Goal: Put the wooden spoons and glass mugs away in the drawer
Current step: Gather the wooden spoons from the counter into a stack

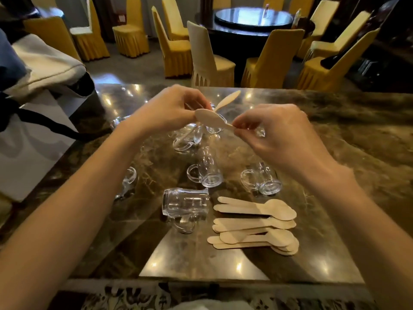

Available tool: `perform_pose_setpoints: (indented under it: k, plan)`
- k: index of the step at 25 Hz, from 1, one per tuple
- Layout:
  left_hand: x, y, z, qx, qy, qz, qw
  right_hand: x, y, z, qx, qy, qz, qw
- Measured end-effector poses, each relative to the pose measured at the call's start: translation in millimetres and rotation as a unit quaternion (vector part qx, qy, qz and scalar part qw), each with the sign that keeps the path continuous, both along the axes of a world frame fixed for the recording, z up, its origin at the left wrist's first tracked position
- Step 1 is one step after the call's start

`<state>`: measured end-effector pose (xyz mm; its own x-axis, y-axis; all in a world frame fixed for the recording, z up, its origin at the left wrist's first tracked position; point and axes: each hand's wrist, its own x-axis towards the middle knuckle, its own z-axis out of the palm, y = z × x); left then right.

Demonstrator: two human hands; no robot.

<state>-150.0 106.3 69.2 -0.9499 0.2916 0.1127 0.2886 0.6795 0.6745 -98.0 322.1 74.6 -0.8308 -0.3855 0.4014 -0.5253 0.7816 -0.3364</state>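
My right hand [279,139] pinches the handle of a wooden spoon [212,120] held above the marble table. My left hand [167,108] grips another wooden spoon [228,100] that points up and to the right, and its fingers touch the bowl of the first spoon. Several more wooden spoons [254,224] lie in a loose pile near the front of the table. Several small glass mugs are scattered on the table: one on its side [185,203], one upside down [209,173], another upside down [264,181]. More mugs [190,136] sit under my hands. No drawer is in view.
The dark marble table [335,175] ends at a front edge near me. A white bag with black straps [33,130] stands at the left. Yellow-covered chairs [176,52] and a round dining table [252,19] fill the room behind.
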Motion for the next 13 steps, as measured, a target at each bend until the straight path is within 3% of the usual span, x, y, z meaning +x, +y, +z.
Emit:
perform_pose_setpoints:
  k: [6,13]
  plan:
    - [19,34,-23,-0.053,-0.061,-0.096,0.992,42,28,-32,0.050,-0.016,-0.025,0.998]
    - [47,75,-48,-0.113,-0.065,-0.161,0.978,77,41,-68,0.100,-0.016,-0.029,0.994]
